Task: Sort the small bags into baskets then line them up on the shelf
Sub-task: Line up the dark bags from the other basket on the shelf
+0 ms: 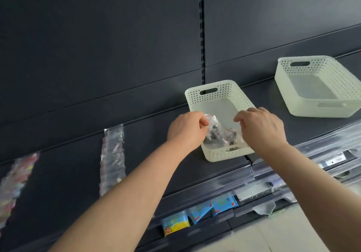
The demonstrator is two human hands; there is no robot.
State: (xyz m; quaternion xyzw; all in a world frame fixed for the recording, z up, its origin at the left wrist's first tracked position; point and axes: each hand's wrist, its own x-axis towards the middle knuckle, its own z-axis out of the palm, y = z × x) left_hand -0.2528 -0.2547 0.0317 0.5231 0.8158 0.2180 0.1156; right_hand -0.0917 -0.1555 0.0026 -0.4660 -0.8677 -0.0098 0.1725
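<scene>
Our left hand [186,128] pinches a small clear zip bag [215,134] with dark contents, holding it over the near end of the white perforated basket [218,93]. Our right hand [260,127] has its fingers curled down onto more bags in the same basket; we cannot tell whether it grips one. A second white basket [320,66] sits well apart to the right on the dark shelf [156,134], with two rows of bags [112,158] to the left.

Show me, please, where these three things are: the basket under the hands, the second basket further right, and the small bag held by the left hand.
near basket [213,155]: head view, front wall.
far basket [320,65]: head view, back wall.
small bag [214,132]: head view, crumpled middle.
</scene>
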